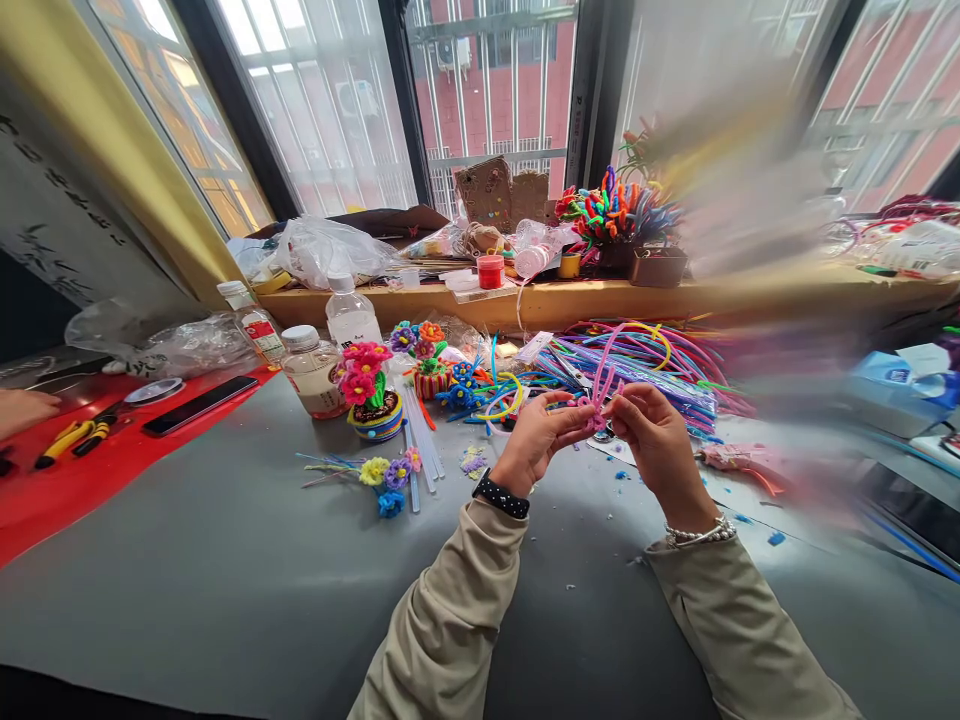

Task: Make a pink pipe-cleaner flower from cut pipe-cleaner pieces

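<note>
Both hands are raised over the grey table around a bundle of pink pipe cleaners (604, 375), bent into loops with ends sticking up. My left hand (541, 432) pinches its lower left part between thumb and fingers. From the other side, my right hand (654, 440) closes its fingertips on the pink stems. Just behind lies a heap of colourful pipe cleaners (630, 350), some in clear wrapping. Left of my hands, pipe cleaner flowers (386, 480) lie beside clear glue sticks (424, 445), and a pink flower in a striped pot (375, 420) stands behind them.
Bottles (311, 365) stand at the back left. A phone (199, 405) and yellow-handled pliers (66, 440) lie on a red cloth (142, 460), where another person's hand (26, 410) shows. The right side is blurred; another phone (915, 510) lies there. A cluttered windowsill (420, 312) runs behind.
</note>
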Tool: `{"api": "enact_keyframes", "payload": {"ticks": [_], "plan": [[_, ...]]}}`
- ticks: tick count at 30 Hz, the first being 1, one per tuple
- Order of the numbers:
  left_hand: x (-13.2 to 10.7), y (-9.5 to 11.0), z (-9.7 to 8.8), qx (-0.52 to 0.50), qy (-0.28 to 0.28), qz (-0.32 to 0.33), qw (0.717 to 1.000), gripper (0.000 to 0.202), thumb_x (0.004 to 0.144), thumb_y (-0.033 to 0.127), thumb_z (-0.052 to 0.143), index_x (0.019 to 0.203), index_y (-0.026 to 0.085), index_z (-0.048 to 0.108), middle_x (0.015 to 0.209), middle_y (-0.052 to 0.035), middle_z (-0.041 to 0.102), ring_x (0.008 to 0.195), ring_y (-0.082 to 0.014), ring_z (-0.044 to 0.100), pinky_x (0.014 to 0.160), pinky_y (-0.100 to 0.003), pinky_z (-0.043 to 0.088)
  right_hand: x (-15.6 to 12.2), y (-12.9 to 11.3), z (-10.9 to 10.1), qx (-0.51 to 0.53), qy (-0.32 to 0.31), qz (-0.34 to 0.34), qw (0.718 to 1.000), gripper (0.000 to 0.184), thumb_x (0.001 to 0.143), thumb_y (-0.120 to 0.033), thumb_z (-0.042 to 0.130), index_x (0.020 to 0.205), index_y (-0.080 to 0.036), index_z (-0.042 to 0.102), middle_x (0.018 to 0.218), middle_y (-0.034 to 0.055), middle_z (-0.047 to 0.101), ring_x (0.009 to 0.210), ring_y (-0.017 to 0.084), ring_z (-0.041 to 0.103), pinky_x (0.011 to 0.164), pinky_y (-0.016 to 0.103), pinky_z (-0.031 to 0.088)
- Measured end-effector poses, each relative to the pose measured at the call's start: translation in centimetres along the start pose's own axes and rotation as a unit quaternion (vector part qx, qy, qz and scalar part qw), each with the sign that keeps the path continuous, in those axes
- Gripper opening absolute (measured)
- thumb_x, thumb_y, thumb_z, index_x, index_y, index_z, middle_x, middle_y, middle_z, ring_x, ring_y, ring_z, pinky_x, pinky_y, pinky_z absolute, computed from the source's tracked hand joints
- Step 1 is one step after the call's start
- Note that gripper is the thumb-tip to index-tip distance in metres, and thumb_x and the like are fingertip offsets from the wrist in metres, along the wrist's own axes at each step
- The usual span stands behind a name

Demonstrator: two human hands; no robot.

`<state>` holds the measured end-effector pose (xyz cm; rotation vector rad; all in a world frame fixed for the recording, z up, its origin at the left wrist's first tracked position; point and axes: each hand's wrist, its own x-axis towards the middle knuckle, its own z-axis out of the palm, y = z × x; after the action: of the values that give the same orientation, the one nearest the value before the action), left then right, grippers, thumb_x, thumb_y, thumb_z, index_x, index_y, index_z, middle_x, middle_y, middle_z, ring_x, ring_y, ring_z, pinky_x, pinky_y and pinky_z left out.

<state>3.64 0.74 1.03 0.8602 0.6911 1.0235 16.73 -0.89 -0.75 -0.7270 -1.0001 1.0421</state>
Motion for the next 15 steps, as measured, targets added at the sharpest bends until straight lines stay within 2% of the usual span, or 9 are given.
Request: {"api": "enact_keyframes", "payload": {"ticks": [3,6,11,15], "plan": [[0.08,-0.07,-0.03,-0.009,0.006,-0.003,1.000,0.036,0.061,0.012,0.067,0.087,0.013,0.041,0.070,-0.0047,0.063,0.062,-0.0120,0.062,0.072,-0.029,0.049,-0.22,-0.15,0.09,-0.086,0.014,-0.059,0.994,0.009,0.066,-0.027,0.064,0.071,-0.021,0.058,0.055,-0.0040,0.058,0.045,0.007,0.044,0.043,0.020,0.035],[0.21,-0.18,-0.07,-0.015,0.015,-0.004,1.000,0.036,0.061,0.011,0.067,0.086,0.013,0.041,0.069,-0.0044,0.063,0.061,-0.0121,0.062,0.074,-0.030,0.048,-0.50,-0.37,0.05,-0.190,0.025,-0.092,0.977,0.010,0.067,-0.029,0.062,0.073,-0.021,0.061,0.058,-0.0020,0.059,0.049,0.009,0.048,0.046,0.023,0.039],[0.22,-0.20,-0.05,-0.031,0.031,0.007,0.999,0.035,0.063,0.010,0.065,0.088,0.013,0.042,0.069,-0.0041,0.062,0.061,-0.0117,0.062,0.075,-0.031,0.049,-0.76,-0.62,-0.21,-0.320,0.021,-0.155,0.934,0.013,0.072,-0.029,0.057,0.079,-0.021,0.063,0.076,0.0024,0.062,0.065,0.014,0.056,0.058,0.027,0.046],[0.22,-0.17,-0.08,-0.036,0.040,0.008,0.999,0.035,0.063,0.009,0.065,0.090,0.012,0.043,0.070,-0.0044,0.062,0.061,-0.0118,0.062,0.074,-0.031,0.049,-0.82,-0.82,-0.45,-0.389,-0.004,-0.216,0.896,0.013,0.076,-0.026,0.053,0.082,-0.021,0.063,0.081,0.0027,0.062,0.070,0.015,0.057,0.063,0.027,0.047]]}}
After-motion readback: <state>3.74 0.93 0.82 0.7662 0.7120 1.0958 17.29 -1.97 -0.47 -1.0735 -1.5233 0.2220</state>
